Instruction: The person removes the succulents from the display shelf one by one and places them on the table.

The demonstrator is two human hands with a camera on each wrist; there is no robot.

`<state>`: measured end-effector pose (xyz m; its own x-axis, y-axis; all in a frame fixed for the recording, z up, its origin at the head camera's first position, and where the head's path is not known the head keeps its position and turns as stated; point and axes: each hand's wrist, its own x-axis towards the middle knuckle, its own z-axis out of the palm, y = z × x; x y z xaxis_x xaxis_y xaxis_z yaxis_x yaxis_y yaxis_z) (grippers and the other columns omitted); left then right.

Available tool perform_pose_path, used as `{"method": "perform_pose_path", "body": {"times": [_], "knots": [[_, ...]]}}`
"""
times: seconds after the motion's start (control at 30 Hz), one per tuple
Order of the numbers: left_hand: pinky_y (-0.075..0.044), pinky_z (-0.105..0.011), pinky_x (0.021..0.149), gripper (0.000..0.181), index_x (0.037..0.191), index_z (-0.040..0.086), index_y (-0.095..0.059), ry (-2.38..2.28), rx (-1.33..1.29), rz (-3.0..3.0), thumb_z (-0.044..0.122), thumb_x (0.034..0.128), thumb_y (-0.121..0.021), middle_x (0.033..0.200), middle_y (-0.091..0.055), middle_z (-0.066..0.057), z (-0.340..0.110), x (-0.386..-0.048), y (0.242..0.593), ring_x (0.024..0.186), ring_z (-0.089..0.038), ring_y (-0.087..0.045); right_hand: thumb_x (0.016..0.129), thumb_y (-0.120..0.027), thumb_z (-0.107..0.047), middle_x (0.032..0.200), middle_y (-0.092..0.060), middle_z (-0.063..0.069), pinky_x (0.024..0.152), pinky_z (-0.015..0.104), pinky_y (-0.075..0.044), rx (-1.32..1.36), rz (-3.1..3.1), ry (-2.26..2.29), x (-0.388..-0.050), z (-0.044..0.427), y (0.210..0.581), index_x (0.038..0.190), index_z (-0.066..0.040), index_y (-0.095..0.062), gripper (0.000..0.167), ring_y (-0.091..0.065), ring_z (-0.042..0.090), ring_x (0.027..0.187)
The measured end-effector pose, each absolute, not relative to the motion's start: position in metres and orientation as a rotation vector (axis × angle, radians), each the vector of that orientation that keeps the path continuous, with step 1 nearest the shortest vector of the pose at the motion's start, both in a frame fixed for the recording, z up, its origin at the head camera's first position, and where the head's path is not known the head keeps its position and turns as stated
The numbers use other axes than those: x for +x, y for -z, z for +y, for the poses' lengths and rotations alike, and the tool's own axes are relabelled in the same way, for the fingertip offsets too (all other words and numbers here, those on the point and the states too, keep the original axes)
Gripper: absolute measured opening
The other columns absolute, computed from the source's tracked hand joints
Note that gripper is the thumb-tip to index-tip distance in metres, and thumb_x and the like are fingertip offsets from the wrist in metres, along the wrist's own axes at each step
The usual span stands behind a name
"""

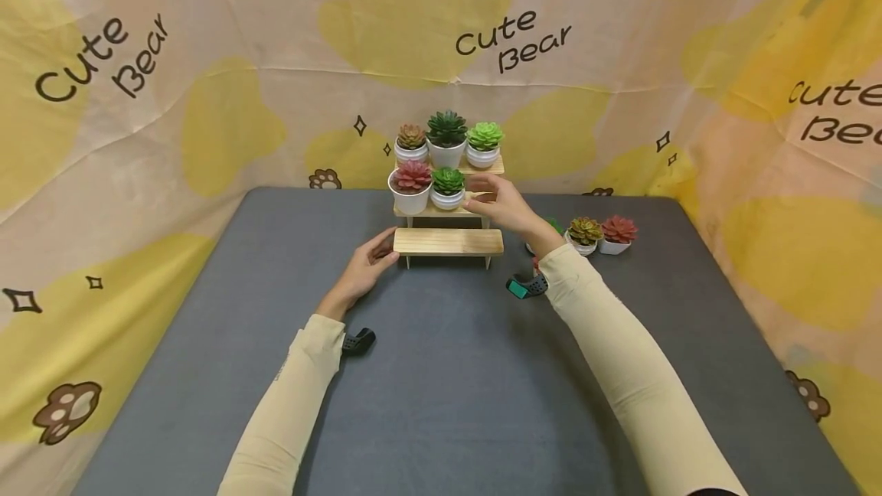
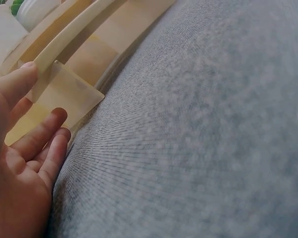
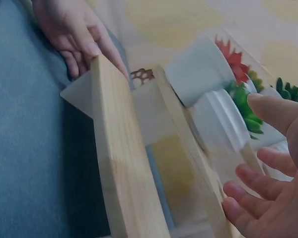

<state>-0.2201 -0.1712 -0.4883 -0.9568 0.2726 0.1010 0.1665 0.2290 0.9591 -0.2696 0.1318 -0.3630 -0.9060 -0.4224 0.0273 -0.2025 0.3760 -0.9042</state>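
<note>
A three-step wooden plant stand (image 1: pixel 448 242) stands at the table's back edge. My left hand (image 1: pixel 361 270) holds the left end of its lowest step, the thumb (image 3: pixel 91 47) at the board's corner. On the middle step are a pink-red succulent (image 1: pixel 411 188) in a white pot and a green succulent (image 1: pixel 448 188) in a ribbed white pot. Beside the green one is my right hand (image 1: pixel 506 205), fingers spread and apart from the pot in the right wrist view, thumb near the leaves. The top step bears brownish (image 1: pixel 411 142), dark green (image 1: pixel 446 136) and light green (image 1: pixel 485 142) succulents.
Right of the stand, a yellow-brown succulent (image 1: pixel 584 234) and a red succulent (image 1: pixel 618 234) stand on the grey table (image 1: pixel 441 389). My right forearm partly hides others there. A patterned cloth (image 1: pixel 289 37) hangs behind the table. Each wrist wears a dark strap.
</note>
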Motion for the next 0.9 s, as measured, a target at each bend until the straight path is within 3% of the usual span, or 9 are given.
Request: {"method": "perform_pose_path", "body": {"times": [0.17,0.37,0.5,0.73,0.9], "knots": [[-0.045,-0.034,0.105,0.059,0.158,0.007,-0.034,-1.849,0.420,2.396,0.013,0.1043,-0.057,0.144,-0.055,-0.027,-0.171,-0.221,0.490,0.134,-0.038,-0.052,0.097,-0.067,-0.011,0.152,-0.046,0.027,0.112,0.054,-0.042,-0.516,2.435,1.575,-0.273,0.117,0.362,0.154,0.001,-0.037,0.065,-0.049,0.045,0.135],[-0.040,-0.049,0.111,0.060,0.160,0.007,-0.031,-1.851,0.419,2.379,0.012,0.1050,-0.055,0.146,-0.053,-0.028,-0.171,-0.222,0.489,0.136,-0.040,-0.050,0.093,-0.073,-0.019,0.143,-0.055,0.026,0.099,0.046,-0.053,-0.521,2.514,1.585,-0.279,0.107,0.369,0.147,-0.001,-0.048,0.062,-0.060,0.038,0.122],[-0.036,-0.056,0.113,0.060,0.160,0.006,-0.029,-1.862,0.419,2.366,0.010,0.1050,-0.054,0.147,-0.051,-0.030,-0.171,-0.222,0.490,0.137,-0.042,-0.049,0.092,-0.074,-0.016,0.140,-0.058,0.025,0.094,0.040,-0.054,-0.494,2.537,1.594,-0.281,0.101,0.370,0.146,-0.001,-0.048,0.061,-0.063,0.035,0.116],[-0.043,-0.046,0.110,0.060,0.159,0.006,-0.032,-1.833,0.419,2.410,0.013,0.1047,-0.056,0.144,-0.055,-0.028,-0.171,-0.222,0.490,0.133,-0.039,-0.053,0.093,-0.073,-0.015,0.135,-0.060,0.023,0.084,0.027,-0.046,-0.395,2.582,1.572,-0.284,0.093,0.373,0.147,-0.002,-0.048,0.061,-0.058,0.024,0.105],[-0.044,-0.043,0.108,0.059,0.159,0.006,-0.033,-1.839,0.421,2.414,0.015,0.1047,-0.056,0.143,-0.055,-0.028,-0.171,-0.222,0.490,0.132,-0.039,-0.054,0.092,-0.075,-0.016,0.132,-0.060,0.020,0.081,0.025,-0.044,-0.349,2.584,1.599,-0.283,0.092,0.373,0.144,-0.002,-0.050,0.059,-0.055,0.020,0.103]]}}
